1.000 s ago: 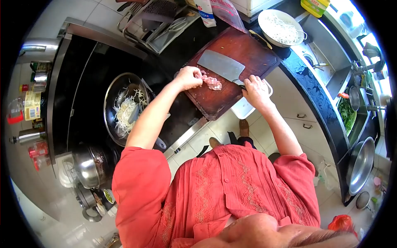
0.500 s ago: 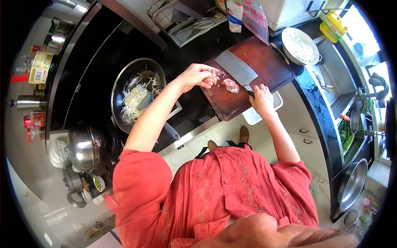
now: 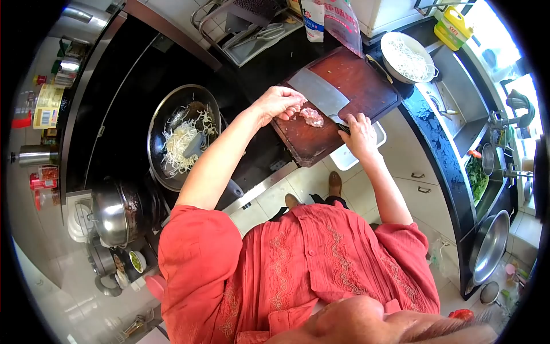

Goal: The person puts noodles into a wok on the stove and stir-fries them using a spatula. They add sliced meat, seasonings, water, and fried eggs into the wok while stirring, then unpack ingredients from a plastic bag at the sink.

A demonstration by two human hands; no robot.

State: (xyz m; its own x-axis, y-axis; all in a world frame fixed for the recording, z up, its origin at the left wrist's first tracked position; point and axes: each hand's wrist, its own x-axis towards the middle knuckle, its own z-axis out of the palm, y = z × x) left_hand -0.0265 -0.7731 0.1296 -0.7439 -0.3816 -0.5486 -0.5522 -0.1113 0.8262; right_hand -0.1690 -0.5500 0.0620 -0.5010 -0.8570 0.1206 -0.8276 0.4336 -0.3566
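My left hand (image 3: 281, 104) is closed on some raw meat over the left side of the dark red cutting board (image 3: 358, 77). More chopped meat (image 3: 311, 117) lies on the board just right of those fingers. My right hand (image 3: 360, 135) grips the dark handle of a wide cleaver (image 3: 318, 92), whose blade lies nearly flat on the board, beyond the meat. A white tray (image 3: 345, 156) shows partly beneath my right hand, below the board's edge.
Left of the board, a wok (image 3: 155, 137) holds pale shreds and a spatula. A white colander (image 3: 385, 51) of white shreds stands at the back right, near the sink (image 3: 458, 80). Bags (image 3: 342, 26) and a utensil rack (image 3: 240, 54) are behind the board.
Over the last second the view has shifted. My left hand lifted a little off the meat pile, then came back close beside it. My right hand has kept hold of the cleaver.
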